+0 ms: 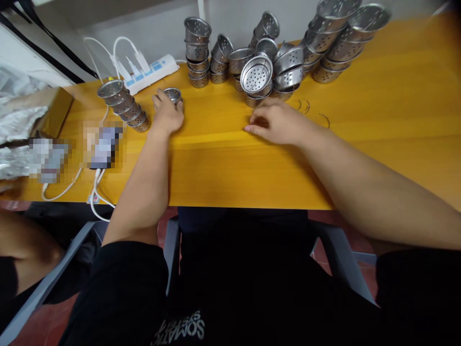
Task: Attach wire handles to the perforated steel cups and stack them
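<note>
My left hand (168, 113) has its fingers around a small metal cup (173, 95) standing on the yellow table. Just left of it, a leaning stack of perforated metal cups (124, 103) rests on the table. My right hand (272, 120) is over the table with its fingers loosely curled and the thumb apart, nothing visible between them. Directly behind it, a tilted strainer cup (256, 75) shows its perforated bottom, among several stacked cups. Thin curved metal pieces (306, 106) lie to the right of that hand, near the forearm.
A white power strip (153, 74) with cables lies at the back left. A phone (105, 146) and a cardboard box (54, 113) are on the left. Tall cup stacks (333, 41) stand at the back right. Another person's leg (25, 252) shows at lower left.
</note>
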`<act>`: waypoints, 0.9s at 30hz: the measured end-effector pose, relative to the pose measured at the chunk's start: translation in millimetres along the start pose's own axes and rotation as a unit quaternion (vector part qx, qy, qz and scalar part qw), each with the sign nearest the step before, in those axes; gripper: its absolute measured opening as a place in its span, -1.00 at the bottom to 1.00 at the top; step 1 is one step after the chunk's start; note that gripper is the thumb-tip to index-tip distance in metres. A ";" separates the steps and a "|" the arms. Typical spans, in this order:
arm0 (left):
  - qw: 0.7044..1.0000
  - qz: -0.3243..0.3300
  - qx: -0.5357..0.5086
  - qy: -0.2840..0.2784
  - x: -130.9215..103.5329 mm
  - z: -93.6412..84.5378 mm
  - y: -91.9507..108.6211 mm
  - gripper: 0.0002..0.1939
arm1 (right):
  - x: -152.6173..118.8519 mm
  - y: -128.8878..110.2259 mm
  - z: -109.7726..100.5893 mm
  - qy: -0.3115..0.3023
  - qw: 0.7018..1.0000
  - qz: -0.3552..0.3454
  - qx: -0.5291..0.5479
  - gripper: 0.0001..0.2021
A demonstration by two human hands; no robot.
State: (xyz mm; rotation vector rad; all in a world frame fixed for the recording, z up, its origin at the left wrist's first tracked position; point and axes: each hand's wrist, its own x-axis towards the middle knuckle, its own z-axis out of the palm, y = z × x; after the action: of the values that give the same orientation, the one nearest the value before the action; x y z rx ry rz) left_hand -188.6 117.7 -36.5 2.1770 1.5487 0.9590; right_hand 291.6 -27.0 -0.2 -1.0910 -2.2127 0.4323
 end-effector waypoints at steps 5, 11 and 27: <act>0.995 -0.082 0.053 0.030 12.7 10.0 -26.7 0.61 | -1.3 -3.5 -0.6 0.018 0.999 0.014 -0.023 -0.49; 0.989 -0.050 0.136 -0.012 11.0 6.9 -21.5 0.44 | -0.5 -26.5 -15.9 0.072 0.995 0.061 -0.021 -0.50; 0.982 0.171 -0.075 -0.011 -31.4 29.6 134.2 0.31 | 15.9 4.8 -19.3 0.110 0.986 0.101 -0.070 -0.34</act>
State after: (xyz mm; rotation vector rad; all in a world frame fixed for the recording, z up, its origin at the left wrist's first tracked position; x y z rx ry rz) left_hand -78.7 42.7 10.1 2.3774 1.0712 1.1065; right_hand 299.8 -11.1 17.9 -1.3761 -1.9697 0.2298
